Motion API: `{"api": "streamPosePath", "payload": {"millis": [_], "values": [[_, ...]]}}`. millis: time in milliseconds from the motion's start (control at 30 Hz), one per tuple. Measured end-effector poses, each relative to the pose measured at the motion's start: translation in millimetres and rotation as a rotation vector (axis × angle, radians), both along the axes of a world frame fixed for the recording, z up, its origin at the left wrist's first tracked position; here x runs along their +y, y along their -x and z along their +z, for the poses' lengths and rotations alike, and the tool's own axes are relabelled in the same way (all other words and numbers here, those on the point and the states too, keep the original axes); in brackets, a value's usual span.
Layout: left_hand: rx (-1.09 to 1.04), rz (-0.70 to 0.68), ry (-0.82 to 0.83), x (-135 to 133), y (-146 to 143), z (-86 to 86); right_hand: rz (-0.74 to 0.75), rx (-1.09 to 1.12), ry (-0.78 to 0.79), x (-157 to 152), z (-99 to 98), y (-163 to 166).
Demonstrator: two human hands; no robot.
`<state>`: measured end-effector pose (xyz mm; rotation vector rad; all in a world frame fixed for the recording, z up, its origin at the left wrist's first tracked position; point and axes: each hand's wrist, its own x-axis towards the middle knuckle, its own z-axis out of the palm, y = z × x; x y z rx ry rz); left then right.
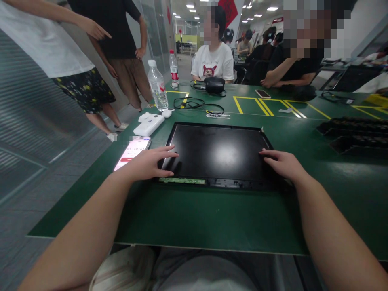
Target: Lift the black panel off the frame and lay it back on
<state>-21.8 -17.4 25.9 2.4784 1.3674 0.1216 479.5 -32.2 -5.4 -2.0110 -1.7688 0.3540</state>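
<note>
LCD panel flat on green table, a hand at each side.
Left hand: fingers spread over the left edge. Right hand: fingertips close together at the right edge, can't tell if clamped. Exposed circuit strip, near the left thumb, might crack under stray pressure; lit smartphone could get shoved by that wrist.

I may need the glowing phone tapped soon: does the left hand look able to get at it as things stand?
Probably yes: the left hand is at the left edge of the black screen, the glowing phone lies close by on that side, and nothing visible stands between hand and phone.
</note>
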Motion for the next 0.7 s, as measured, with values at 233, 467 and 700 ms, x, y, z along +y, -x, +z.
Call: {"api": "streamPosePath", "payload": {"millis": [233,467,700], "values": [[-0.148,0.113,-0.039,0.9,-6.2,-11.0,-0.116,0.099,-0.034,-0.5,2.8,0.4],[-0.112,0.282,-0.139,9.2,-9.2,-25.8,-0.338,0.128,-0.13,-4.5,12.0,-4.3],[-0.089,0.343,-0.071,15.7,-9.8,-33.5,-0.466,0.071,0.056,2.2,10.9,-17.8]]}}
